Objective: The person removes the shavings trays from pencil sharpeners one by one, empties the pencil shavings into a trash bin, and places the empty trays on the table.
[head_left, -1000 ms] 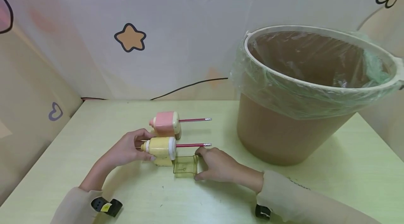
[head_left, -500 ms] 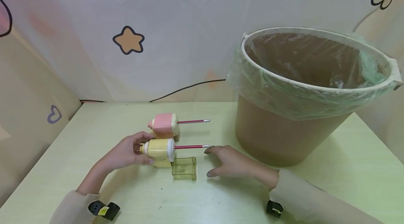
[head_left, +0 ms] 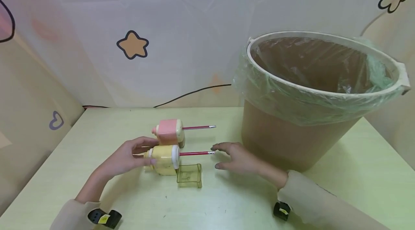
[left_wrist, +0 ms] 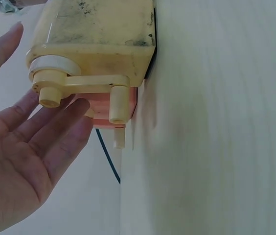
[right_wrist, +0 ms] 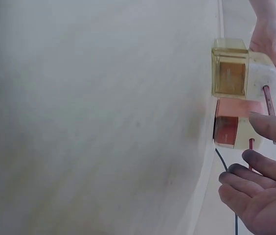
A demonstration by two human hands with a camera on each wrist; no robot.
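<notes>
A yellow crank pencil sharpener (head_left: 164, 154) stands on the table with a red pencil (head_left: 194, 153) sticking out of its white front. My left hand (head_left: 124, 159) is at its crank end, thumb alongside the body. In the left wrist view, the fingers lie loosely extended beside the crank (left_wrist: 89, 84) and do not close round it. A see-through yellow shavings drawer (head_left: 189, 176) sits in front of the sharpener at its right. My right hand (head_left: 241, 159) holds nothing, thumb and fingers spread near the pencil's eraser end. Its fingertips (right_wrist: 236, 169) look darkly smudged.
Behind the yellow sharpener stands a pink one (head_left: 168, 129), also with a red pencil (head_left: 197, 127) in it. A large brown bin (head_left: 285, 140) with a green plastic liner stands at the right. A cloth backdrop (head_left: 181, 50) rises behind the table.
My right hand has let go of the drawer, drawn back to the right and risen toward the pencil's eraser end. My left thumb has shifted slightly along the sharpener. The drawer stays on the table.
</notes>
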